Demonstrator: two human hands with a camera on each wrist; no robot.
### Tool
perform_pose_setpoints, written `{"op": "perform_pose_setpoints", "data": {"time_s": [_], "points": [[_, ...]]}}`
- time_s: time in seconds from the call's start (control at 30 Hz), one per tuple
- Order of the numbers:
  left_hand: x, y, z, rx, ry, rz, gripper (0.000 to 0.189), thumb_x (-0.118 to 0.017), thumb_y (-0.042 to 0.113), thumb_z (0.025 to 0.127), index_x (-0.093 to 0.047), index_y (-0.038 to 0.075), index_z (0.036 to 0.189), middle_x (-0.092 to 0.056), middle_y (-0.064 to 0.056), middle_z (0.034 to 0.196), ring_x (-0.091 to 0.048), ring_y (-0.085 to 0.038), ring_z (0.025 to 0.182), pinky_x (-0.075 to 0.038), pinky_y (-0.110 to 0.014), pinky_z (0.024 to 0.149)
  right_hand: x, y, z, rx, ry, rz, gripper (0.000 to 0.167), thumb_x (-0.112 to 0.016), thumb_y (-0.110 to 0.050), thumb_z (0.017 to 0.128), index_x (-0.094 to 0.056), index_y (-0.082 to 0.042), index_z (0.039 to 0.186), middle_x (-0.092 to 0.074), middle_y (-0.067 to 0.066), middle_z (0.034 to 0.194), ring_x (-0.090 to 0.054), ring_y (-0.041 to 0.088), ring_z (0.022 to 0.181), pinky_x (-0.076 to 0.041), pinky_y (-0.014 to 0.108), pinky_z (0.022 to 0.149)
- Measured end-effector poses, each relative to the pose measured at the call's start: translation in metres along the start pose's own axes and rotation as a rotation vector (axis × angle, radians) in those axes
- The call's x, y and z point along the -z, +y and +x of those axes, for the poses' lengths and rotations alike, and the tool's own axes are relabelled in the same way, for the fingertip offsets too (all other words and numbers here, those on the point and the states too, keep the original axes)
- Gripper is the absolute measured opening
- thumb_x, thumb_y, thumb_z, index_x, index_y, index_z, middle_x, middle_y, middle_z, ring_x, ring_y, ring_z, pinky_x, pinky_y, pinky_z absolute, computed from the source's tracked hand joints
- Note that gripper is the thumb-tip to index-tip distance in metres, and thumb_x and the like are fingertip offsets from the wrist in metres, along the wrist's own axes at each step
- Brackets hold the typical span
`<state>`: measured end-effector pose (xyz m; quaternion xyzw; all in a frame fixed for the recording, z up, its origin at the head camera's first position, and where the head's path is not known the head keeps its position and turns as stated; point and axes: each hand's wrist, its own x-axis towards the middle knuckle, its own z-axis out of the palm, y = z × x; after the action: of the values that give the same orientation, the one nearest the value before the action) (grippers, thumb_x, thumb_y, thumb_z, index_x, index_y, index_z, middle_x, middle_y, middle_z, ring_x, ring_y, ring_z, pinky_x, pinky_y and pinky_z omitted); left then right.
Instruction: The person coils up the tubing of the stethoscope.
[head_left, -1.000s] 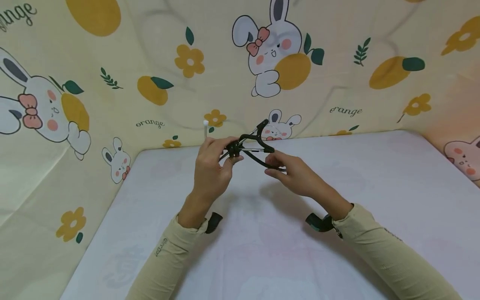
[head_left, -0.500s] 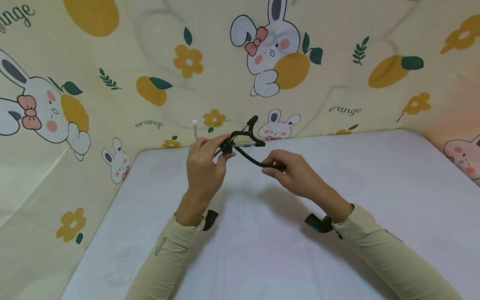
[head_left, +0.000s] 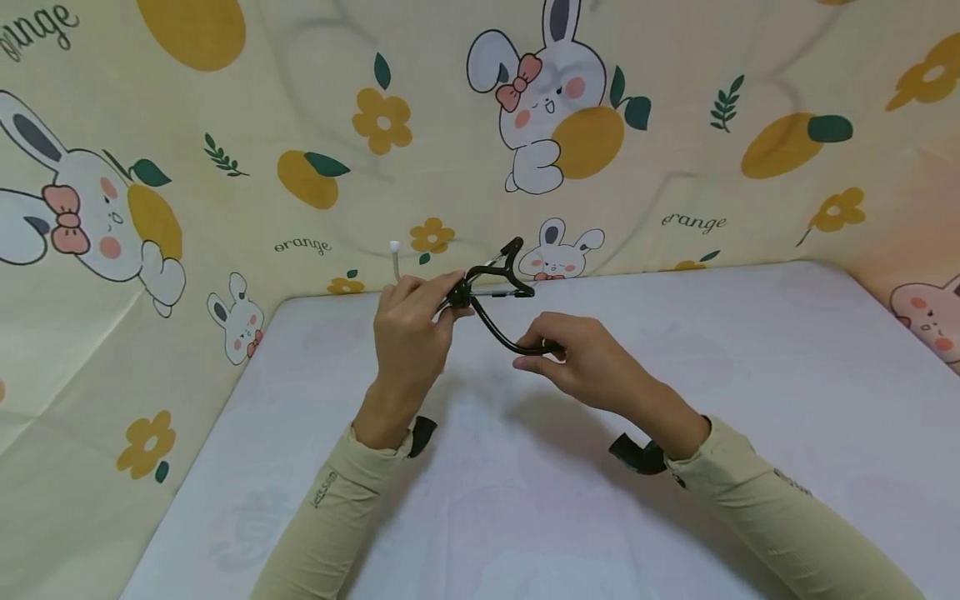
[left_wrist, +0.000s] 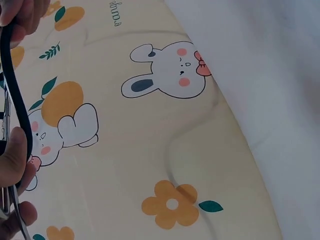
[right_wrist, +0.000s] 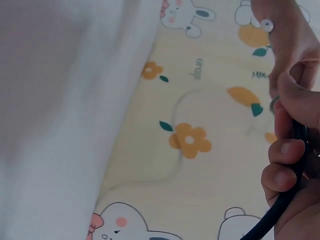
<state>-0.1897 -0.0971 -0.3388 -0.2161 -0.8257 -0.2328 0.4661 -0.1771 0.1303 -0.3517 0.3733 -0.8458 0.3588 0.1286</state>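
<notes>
A stethoscope with black tubing (head_left: 491, 329) and thin metal ear tubes (head_left: 491, 293) is held up between both hands. My left hand (head_left: 412, 329) grips the bunched middle, where the tubing crosses the ear tubes at a dark lump (head_left: 459, 293). A white ear tip (head_left: 395, 247) sticks up behind that hand; its face shows in the right wrist view as a holed disc. The forked tubing end (head_left: 517, 267) points right. My right hand (head_left: 577, 354) pinches the tubing's other stretch, which bows downward between the hands. The chest piece is not visible.
Beneath the hands lies a table with a white cover (head_left: 480, 500). A patterned cloth (head_left: 615, 75) with rabbits and oranges stands behind it and along the left. Black straps (head_left: 637, 454) show at both wrists.
My left hand shifts left from the first frame, and the tubing lengthens between the hands. Then my right hand sinks slightly, bending the tubing into a deeper curve.
</notes>
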Motion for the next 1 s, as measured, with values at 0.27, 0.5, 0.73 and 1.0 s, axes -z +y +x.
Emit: {"op": "perform_pose_setpoints", "data": {"time_s": [0.27,0.5,0.73,1.0], "points": [[-0.001,0.000,-0.003,-0.027,-0.011,0.043,0.037,-0.081,0.024,0.076,-0.077,0.010,0.110,-0.079,-0.006,0.091,-0.060,-0.023,0.073,-0.034,-0.033,0.062,0.000,-0.011,-0.001,0.125,0.016,-0.012,0.011,-0.078,-0.016,0.086,-0.069,-0.015,0.092,-0.067,-0.008,0.084,-0.061,0.002,0.075,-0.049,0.026,0.061],[-0.006,-0.001,-0.007,-0.094,-0.013,0.102,0.039,-0.080,0.030,0.073,-0.078,0.012,0.108,-0.079,-0.003,0.093,-0.060,-0.022,0.072,-0.035,-0.034,0.063,0.002,-0.015,-0.002,0.163,0.073,-0.007,0.014,-0.080,-0.013,0.083,-0.069,-0.013,0.091,-0.067,-0.008,0.083,-0.059,0.001,0.075,-0.048,0.024,0.062],[-0.010,0.004,-0.009,-0.160,-0.049,0.119,0.036,-0.082,0.022,0.075,-0.078,0.010,0.108,-0.078,-0.002,0.094,-0.059,-0.022,0.076,-0.038,-0.034,0.067,0.005,-0.015,-0.002,0.186,0.169,-0.030,0.018,-0.082,-0.010,0.080,-0.068,-0.011,0.091,-0.067,-0.005,0.084,-0.058,0.002,0.073,-0.046,0.023,0.061],[-0.015,0.009,-0.010,-0.278,-0.145,0.123,0.033,-0.082,0.020,0.077,-0.077,0.012,0.108,-0.077,0.002,0.095,-0.060,-0.018,0.083,-0.040,-0.032,0.071,0.018,-0.010,0.000,0.110,0.251,-0.053,0.020,-0.083,-0.006,0.078,-0.068,-0.009,0.091,-0.067,-0.003,0.085,-0.052,0.004,0.071,-0.043,0.016,0.062]]}}
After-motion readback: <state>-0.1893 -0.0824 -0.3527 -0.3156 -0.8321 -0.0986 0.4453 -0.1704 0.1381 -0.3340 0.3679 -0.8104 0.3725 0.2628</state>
